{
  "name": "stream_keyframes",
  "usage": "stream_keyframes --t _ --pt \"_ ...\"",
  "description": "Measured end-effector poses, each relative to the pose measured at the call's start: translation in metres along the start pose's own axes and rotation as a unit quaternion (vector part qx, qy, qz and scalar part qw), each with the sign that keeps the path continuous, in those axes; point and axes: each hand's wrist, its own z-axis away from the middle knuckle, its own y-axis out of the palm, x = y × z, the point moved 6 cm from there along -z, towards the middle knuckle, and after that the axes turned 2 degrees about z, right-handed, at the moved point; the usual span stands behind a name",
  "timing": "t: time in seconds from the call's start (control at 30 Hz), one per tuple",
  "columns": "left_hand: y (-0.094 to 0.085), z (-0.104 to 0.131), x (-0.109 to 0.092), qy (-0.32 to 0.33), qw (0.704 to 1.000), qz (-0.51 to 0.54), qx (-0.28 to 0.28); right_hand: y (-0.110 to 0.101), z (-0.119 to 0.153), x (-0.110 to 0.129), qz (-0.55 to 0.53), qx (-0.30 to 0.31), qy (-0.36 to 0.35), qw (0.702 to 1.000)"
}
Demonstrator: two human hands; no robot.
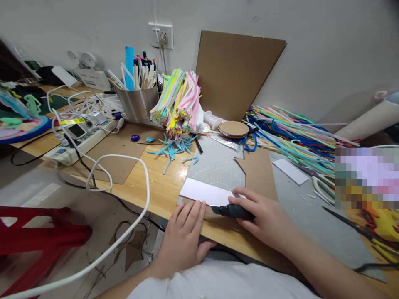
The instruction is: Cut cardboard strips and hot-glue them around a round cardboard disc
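My right hand [266, 216] grips a black utility knife [235, 211]. Its blade points left and lies by the lower edge of a white rectangular strip [208, 192]. My left hand [185, 234] rests at the table's front edge, fingers stretched out together, with the fingertips at the strip's near edge left of the blade. The thumb reaches along the table edge. Brown cardboard [260, 168] shows beyond my right hand, and a grey cutting mat [215, 160] spreads behind the strip. Whether the blade touches the strip is hard to make out.
Blue cut pieces [174, 147] and bundled pastel pipe cleaners [179, 99] sit behind. A metal pot of sticks [139, 101] and a power strip [82, 143] stand left, with a looping white cable [146, 182]. Scissors [349, 220] and a white card [290, 171] lie right.
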Motion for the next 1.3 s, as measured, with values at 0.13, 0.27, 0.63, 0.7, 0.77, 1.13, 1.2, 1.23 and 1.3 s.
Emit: stream_keyframes --t 0.13,0.27,0.63,0.7,0.77,1.13,1.2,1.23,1.3 --pt "0.0014 0.0003 -0.0001 -0.003 1.000 -0.007 0.005 0.0003 0.0004 0.0002 0.003 -0.002 0.001 1.000" --pt "0.0012 -0.0001 -0.0007 -0.001 1.000 -0.008 0.002 0.0007 -0.0010 0.0007 -0.001 0.002 0.003 1.000" --pt "0.0047 0.0015 0.0011 -0.003 1.000 -0.017 0.014 -0.0016 -0.0017 0.0001 -0.011 0.001 0.006 1.000" --pt "0.0043 0.0013 0.0013 -0.005 1.000 -0.014 0.010 -0.0015 -0.0011 -0.0003 -0.014 0.002 0.006 1.000" --pt "0.0034 0.0006 0.0011 -0.006 1.000 -0.010 0.007 -0.0012 -0.0010 -0.0006 -0.015 0.005 0.005 1.000" --pt "0.0002 -0.0015 -0.0001 0.001 1.000 -0.006 0.004 -0.0010 -0.0019 -0.0012 -0.028 0.024 0.008 0.999" --pt "-0.0001 -0.0019 0.0003 0.001 1.000 -0.008 0.006 -0.0012 -0.0019 -0.0011 -0.026 0.024 0.008 0.999" --pt "-0.0002 -0.0021 0.0003 0.002 1.000 -0.008 0.007 -0.0014 -0.0020 -0.0009 -0.025 0.024 0.007 0.999" --pt "-0.0003 -0.0023 0.0003 0.003 1.000 -0.009 0.007 -0.0019 -0.0025 -0.0007 -0.026 0.023 0.006 0.999"
